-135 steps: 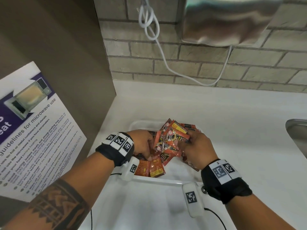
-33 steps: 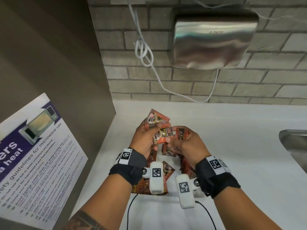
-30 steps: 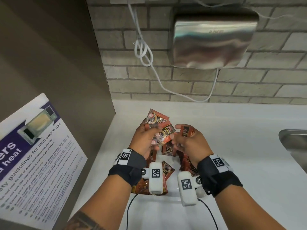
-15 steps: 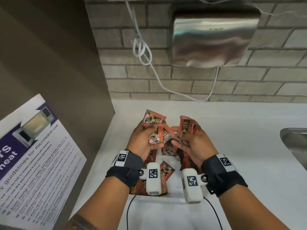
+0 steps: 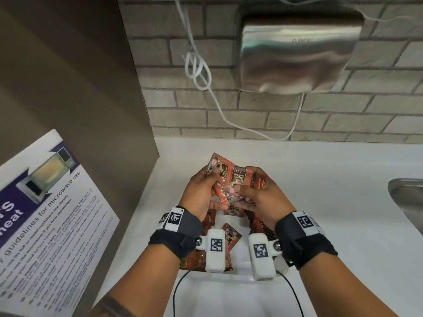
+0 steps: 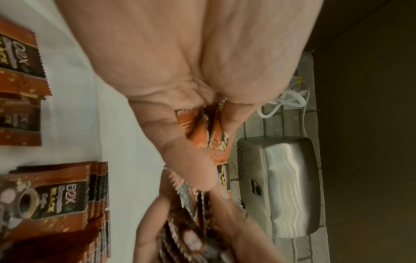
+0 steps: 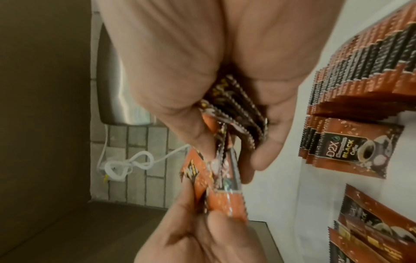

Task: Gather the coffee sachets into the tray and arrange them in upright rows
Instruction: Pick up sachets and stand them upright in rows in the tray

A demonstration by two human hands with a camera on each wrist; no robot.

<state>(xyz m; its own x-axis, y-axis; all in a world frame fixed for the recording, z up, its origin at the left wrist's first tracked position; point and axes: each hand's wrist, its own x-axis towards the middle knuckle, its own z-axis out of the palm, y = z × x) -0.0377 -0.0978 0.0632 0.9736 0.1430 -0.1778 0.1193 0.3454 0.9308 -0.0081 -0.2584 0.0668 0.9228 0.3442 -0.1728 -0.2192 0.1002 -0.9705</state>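
Now: both hands raised above the tray [image 5: 242,277], each clamped on coffee sachets [image 5: 237,179]. Left hand [image 5: 201,193] pinches a few between thumb & fingers; right hand [image 5: 263,197] grips a thicker fanned bunch, edges showing in the right wrist view. The two bunches meet/overlap between the hands. Sachets: small flat foil packs, orange-red w/ black panel, "D2X BLACK Coffee" print, cup picture, serrated ends. More sachets in the tray [image 7: 360,71]: one long row on edge, packed face to face, plus shorter stack beside it; some loose ones lie flat near the front wall. Exact count unclear, wrist views blurred. Tray white, shallow, on white bench [image 5: 320,179]. Behind: grey brick wall [image 5: 229,106], steel hand dryer [image 5: 297,53] w/ looped white cable [image 5: 196,69]. Brown panel on left carries microwave guidelines poster [image 5: 45,213]. Steel sink [image 5: 407,197] edge at right.
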